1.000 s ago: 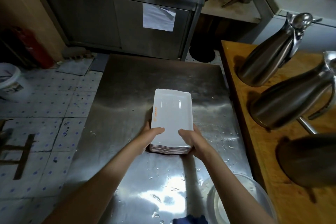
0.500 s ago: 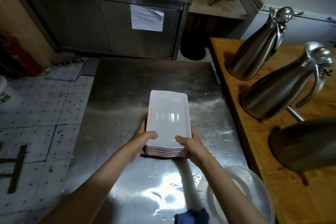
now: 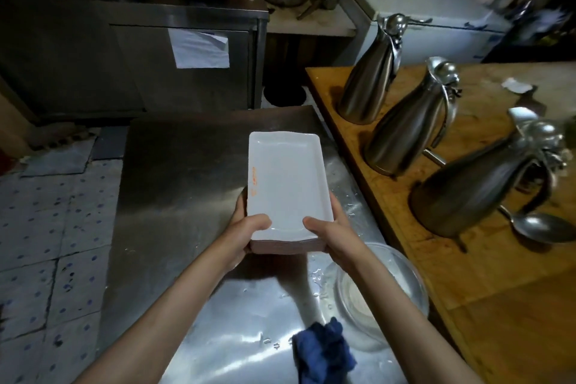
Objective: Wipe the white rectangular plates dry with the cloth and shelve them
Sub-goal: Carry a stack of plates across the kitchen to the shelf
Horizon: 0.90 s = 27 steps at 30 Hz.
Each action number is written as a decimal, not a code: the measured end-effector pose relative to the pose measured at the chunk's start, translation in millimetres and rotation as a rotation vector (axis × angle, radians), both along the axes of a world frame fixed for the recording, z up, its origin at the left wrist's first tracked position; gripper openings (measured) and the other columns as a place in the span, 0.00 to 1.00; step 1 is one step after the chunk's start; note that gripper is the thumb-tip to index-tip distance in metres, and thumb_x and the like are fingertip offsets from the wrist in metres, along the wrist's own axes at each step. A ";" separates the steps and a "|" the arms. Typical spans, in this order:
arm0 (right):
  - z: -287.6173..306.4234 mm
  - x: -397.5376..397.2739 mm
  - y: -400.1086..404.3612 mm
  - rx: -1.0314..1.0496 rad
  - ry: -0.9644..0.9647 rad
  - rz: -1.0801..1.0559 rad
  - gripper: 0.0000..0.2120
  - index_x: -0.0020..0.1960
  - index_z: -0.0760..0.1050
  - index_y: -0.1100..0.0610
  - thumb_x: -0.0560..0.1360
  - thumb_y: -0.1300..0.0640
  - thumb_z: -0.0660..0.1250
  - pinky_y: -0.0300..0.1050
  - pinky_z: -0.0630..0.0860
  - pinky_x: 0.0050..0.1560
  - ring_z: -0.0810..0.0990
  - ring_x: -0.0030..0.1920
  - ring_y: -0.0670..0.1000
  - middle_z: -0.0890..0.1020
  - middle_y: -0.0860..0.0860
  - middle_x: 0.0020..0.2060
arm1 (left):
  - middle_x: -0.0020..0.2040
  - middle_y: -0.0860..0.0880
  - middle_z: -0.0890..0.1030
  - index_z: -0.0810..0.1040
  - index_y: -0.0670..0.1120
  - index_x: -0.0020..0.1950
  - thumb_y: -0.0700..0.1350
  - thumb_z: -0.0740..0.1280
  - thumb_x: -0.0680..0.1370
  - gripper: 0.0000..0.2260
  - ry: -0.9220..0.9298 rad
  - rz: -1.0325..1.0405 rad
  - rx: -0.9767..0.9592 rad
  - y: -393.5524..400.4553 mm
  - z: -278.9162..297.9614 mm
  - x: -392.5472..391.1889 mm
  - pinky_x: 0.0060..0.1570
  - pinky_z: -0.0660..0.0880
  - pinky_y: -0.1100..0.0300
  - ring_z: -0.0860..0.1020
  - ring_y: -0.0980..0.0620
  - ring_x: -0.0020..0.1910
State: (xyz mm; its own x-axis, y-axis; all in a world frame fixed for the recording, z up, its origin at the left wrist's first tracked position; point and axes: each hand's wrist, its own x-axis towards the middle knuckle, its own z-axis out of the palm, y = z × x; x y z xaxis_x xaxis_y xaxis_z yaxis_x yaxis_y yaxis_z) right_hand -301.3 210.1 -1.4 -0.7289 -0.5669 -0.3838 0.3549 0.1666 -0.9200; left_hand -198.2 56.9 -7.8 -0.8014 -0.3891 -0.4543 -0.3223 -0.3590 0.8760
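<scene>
Plates: a stack of white plates (image 3: 285, 187) is held up over the wet steel table (image 3: 174, 184).
Grip: the stack's near end is gripped by the left hand (image 3: 246, 227) and right hand (image 3: 330, 232).
Cloth: the blue cloth (image 3: 322, 351) is left on the table.
Risk: the stack could be dropped if wet plates slide.

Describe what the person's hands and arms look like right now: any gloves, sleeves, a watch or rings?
Both are bare. The left hand and the right hand wear no gloves, and no rings or watch show on the fingers or wrists. Both forearms are uncovered as far back as the frame's bottom edge, with no sleeve in view. No markings or bandages can be seen.
</scene>
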 end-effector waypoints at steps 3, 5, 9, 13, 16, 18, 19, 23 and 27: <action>11.5 4.7 22.2 0.003 0.028 -0.014 0.38 0.69 0.63 0.42 0.65 0.60 0.73 0.56 0.78 0.56 0.77 0.59 0.55 0.77 0.51 0.60 | 0.61 0.52 0.75 0.58 0.54 0.73 0.39 0.67 0.66 0.37 0.047 -0.053 -0.045 16.4 11.1 -1.7 0.50 0.76 0.57 0.74 0.51 0.59; 17.9 9.7 38.0 -0.003 0.038 -0.043 0.41 0.70 0.62 0.40 0.61 0.56 0.74 0.59 0.77 0.57 0.77 0.59 0.55 0.77 0.50 0.60 | 0.60 0.54 0.75 0.58 0.55 0.74 0.39 0.68 0.68 0.37 0.072 -0.102 -0.076 27.7 16.9 -4.4 0.50 0.77 0.57 0.74 0.52 0.58; 28.7 19.3 71.0 -0.055 0.059 -0.104 0.42 0.69 0.63 0.39 0.60 0.54 0.75 0.61 0.77 0.56 0.77 0.60 0.55 0.77 0.49 0.61 | 0.62 0.54 0.74 0.56 0.58 0.74 0.42 0.68 0.65 0.40 0.106 -0.200 -0.095 52.9 29.7 -8.5 0.57 0.76 0.52 0.74 0.51 0.60; 38.8 30.1 107.6 -0.079 0.055 -0.193 0.41 0.69 0.64 0.42 0.61 0.56 0.76 0.57 0.80 0.51 0.78 0.58 0.56 0.76 0.51 0.60 | 0.64 0.53 0.72 0.57 0.60 0.72 0.46 0.69 0.64 0.39 0.139 -0.317 -0.141 82.6 39.5 -12.2 0.61 0.75 0.48 0.73 0.49 0.63; 43.7 36.3 139.6 -0.103 0.069 -0.257 0.36 0.70 0.64 0.45 0.67 0.61 0.75 0.51 0.81 0.47 0.80 0.56 0.55 0.77 0.51 0.59 | 0.64 0.53 0.73 0.58 0.59 0.73 0.48 0.71 0.57 0.46 0.162 -0.366 -0.130 111.7 46.1 -13.9 0.59 0.76 0.48 0.74 0.48 0.63; 44.9 41.3 161.0 -0.101 0.061 -0.298 0.37 0.70 0.64 0.46 0.66 0.59 0.76 0.50 0.81 0.46 0.79 0.57 0.56 0.76 0.52 0.60 | 0.65 0.52 0.73 0.59 0.59 0.73 0.51 0.70 0.54 0.47 0.177 -0.390 -0.121 132.2 48.6 -14.3 0.58 0.77 0.49 0.75 0.48 0.62; 45.6 44.3 173.9 -0.094 0.053 -0.317 0.38 0.70 0.64 0.46 0.65 0.58 0.77 0.50 0.81 0.47 0.79 0.57 0.56 0.76 0.53 0.60 | 0.65 0.52 0.73 0.59 0.59 0.73 0.51 0.70 0.55 0.47 0.187 -0.414 -0.127 144.5 49.2 -14.3 0.58 0.77 0.49 0.75 0.48 0.62; 49.4 56.5 231.6 -0.031 0.077 -0.407 0.35 0.71 0.62 0.46 0.70 0.62 0.73 0.49 0.81 0.51 0.76 0.60 0.55 0.74 0.52 0.62 | 0.65 0.52 0.73 0.57 0.58 0.74 0.47 0.70 0.58 0.46 0.216 -0.491 -0.126 199.3 52.2 -13.3 0.55 0.77 0.55 0.76 0.51 0.61; 53.2 68.9 296.8 -0.021 0.082 -0.463 0.35 0.72 0.62 0.46 0.71 0.64 0.72 0.48 0.80 0.52 0.77 0.58 0.52 0.75 0.50 0.61 | 0.67 0.53 0.72 0.57 0.61 0.74 0.46 0.70 0.60 0.44 0.253 -0.572 -0.115 261.4 55.8 -11.7 0.60 0.76 0.51 0.75 0.50 0.63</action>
